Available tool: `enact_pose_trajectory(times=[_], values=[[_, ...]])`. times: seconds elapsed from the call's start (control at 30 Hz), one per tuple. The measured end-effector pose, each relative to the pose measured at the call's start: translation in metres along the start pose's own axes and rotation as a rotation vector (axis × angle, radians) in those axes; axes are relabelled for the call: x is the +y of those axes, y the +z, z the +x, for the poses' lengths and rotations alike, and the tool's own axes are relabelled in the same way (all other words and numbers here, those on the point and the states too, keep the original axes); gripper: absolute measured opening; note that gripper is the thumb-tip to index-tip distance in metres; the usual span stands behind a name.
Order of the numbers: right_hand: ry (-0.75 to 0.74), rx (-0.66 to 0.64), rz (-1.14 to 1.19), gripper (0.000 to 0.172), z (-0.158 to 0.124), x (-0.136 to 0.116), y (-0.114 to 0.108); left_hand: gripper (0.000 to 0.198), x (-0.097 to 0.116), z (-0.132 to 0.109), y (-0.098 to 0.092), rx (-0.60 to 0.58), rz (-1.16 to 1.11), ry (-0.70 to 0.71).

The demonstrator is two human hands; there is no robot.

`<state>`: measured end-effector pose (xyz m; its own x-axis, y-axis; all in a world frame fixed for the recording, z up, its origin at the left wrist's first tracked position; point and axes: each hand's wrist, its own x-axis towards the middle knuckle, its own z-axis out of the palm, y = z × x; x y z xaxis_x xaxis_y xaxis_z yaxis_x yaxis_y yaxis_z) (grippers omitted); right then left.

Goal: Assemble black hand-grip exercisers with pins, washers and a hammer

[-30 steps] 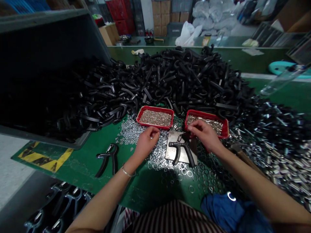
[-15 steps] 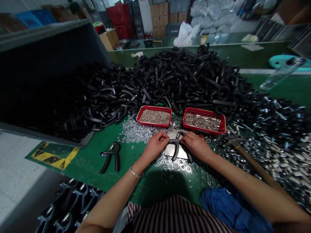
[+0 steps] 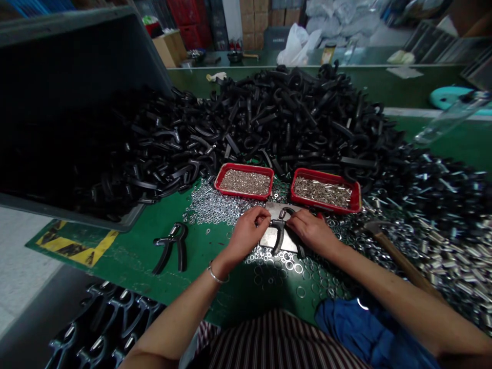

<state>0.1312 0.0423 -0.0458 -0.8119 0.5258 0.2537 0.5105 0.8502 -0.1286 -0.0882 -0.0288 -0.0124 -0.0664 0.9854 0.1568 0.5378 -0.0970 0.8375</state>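
A black hand grip strengthener (image 3: 279, 239) lies on a small metal plate (image 3: 272, 209), its handles toward me and its coil spring at the top. My right hand (image 3: 312, 228) is closed on its right side, around the upper part of the right handle. At the left end of its cross rod, my left hand (image 3: 250, 229) makes a pinch with thumb and forefinger. Whatever sits between those fingertips is too small to make out. Another hand grip strengthener (image 3: 172, 248) rests on the green table (image 3: 203, 256), to the left of my left hand.
Two red trays of small metal parts, one left (image 3: 244, 196) and one right (image 3: 326, 206), stand behind the plate. Beyond them rises a heap of black handles (image 3: 284, 118). Loose rings (image 3: 294, 267) lie in front; a hammer (image 3: 400, 256) lies right. A grey crate (image 3: 154, 66) tips in from the left.
The view has shifted slightly, so the table's contents sit a little differently in it. Both hands stay at the hand grip strengthener with almost the same hold.
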Motion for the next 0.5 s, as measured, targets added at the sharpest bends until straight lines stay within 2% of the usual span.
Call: enact_pose_trajectory(times=[0.17,0.37,0.5], values=[[0.082,0.002,-0.052,0.026,0.0,-0.004,0.001,0.007,-0.004,-0.002,-0.004,0.011,-0.039,-0.024],[-0.005,-0.116,-0.053,0.03,0.001,-0.008,-0.003,0.006,-0.005,-0.004,-0.003,0.033,-0.03,-0.04],[0.001,-0.128,-0.029,0.033,-0.002,-0.01,-0.006,0.007,-0.001,0.0,0.013,-0.023,0.097,0.082]])
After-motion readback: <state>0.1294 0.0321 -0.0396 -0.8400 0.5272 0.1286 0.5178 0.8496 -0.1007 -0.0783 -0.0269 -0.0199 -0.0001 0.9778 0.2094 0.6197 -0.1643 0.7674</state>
